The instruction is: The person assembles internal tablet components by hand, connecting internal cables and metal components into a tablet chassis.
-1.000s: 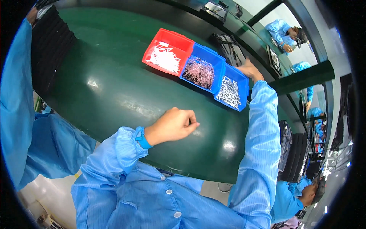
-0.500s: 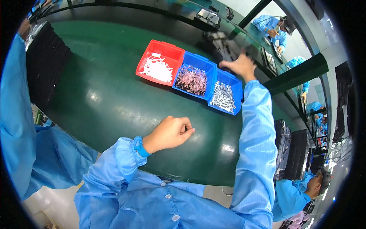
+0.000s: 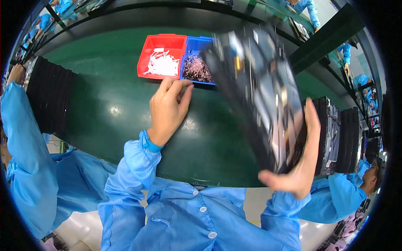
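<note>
My right hand (image 3: 299, 171) grips the near end of a flat black electronic unit (image 3: 261, 92), with thumb and fingers on opposite sides. The unit is tilted up over the table and blurred, with silvery parts on its face. My left hand (image 3: 167, 108) is at the near edge of the bins, thumb and forefinger pinched together; whether anything is between them is too small to make out. A red bin (image 3: 144, 54) holds white strips. Beside it, a blue bin (image 3: 199, 42) of small pinkish and dark pieces is partly covered by the unit.
A stack of black units (image 3: 50, 96) stands at the left of the green table (image 3: 104, 134), by a co-worker's sleeve (image 3: 25, 138). More stacked units (image 3: 331, 134) stand at the right, near another person. A dark post (image 3: 326, 37) slants across the back right.
My right hand has come back from the far right with the black unit, which now hides the second blue bin. My left hand has moved forward to the bins.
</note>
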### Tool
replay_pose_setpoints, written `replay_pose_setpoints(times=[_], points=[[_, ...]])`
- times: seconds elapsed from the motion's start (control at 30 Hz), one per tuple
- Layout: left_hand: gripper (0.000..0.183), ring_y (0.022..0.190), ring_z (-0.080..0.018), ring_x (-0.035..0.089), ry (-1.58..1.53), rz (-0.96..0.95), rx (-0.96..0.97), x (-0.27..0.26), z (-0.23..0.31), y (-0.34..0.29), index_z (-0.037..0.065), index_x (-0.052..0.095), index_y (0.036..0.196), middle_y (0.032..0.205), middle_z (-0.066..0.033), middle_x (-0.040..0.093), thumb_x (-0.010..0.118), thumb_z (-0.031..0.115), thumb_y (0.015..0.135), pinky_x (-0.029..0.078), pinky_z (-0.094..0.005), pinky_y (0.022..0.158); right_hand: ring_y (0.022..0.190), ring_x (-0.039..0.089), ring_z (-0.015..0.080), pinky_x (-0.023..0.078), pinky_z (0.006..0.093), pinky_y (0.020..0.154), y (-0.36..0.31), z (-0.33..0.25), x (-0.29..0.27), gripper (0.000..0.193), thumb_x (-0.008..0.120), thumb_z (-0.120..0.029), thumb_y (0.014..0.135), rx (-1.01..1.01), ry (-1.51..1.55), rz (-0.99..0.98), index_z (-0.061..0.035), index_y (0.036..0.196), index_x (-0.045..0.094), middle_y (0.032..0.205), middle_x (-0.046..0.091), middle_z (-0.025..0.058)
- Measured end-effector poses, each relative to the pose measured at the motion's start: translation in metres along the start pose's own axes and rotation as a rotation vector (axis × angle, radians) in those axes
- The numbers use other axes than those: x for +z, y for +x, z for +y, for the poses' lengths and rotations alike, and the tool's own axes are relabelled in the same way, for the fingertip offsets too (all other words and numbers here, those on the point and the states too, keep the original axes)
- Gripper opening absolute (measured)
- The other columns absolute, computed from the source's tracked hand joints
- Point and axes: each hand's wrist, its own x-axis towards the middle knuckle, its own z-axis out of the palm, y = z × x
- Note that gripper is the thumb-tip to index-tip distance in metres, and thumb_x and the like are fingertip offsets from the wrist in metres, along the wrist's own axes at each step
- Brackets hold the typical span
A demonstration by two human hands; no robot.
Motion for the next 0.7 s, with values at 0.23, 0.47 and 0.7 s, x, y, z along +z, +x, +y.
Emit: replay_pose_setpoints(times=[0.23, 0.47, 0.7], points=[[0.017, 0.095, -0.0279, 0.051, 0.355, 0.004, 0.245, 0.016, -0.006, 0.045, 0.011, 0.075, 0.097, 0.094, -0.008, 0.055, 0.077, 0.018, 0.082, 0.04, -0.0409, 0.079, 0.133, 0.035, 0.0473, 0.027, 0.0543, 0.112, -0.111, 0.028, -0.039, 0.132, 0.091, -0.048, 0.043, 0.177, -0.819, -0.124, 0.0032, 0.149, 0.031, 0.146, 0.033, 0.0302], [0.012, 0.1, -0.0283, 0.049, 0.469, 0.004, 0.202, 0.03, -0.012, 0.044, 0.018, 0.077, 0.093, 0.099, -0.006, 0.055, 0.078, 0.022, 0.082, 0.036, -0.0437, 0.082, 0.126, 0.036, 0.0497, 0.029, 0.058, 0.103, -0.138, 0.05, -0.023, 0.125, 0.088, -0.053, 0.049, 0.218, -1.12, -0.004, 0.0026, 0.146, 0.034, 0.14, 0.034, 0.034], [0.014, 0.106, -0.0277, 0.049, 0.273, -0.005, 0.089, 0.027, -0.004, 0.046, 0.016, 0.077, 0.089, 0.1, -0.0069, 0.058, 0.08, 0.028, 0.081, 0.036, -0.0438, 0.091, 0.119, 0.046, 0.0447, 0.037, 0.0515, 0.1, -0.132, 0.035, -0.029, 0.102, 0.079, -0.052, 0.078, 0.232, -0.978, -0.059, 0.0093, 0.146, 0.033, 0.133, 0.045, 0.031]])
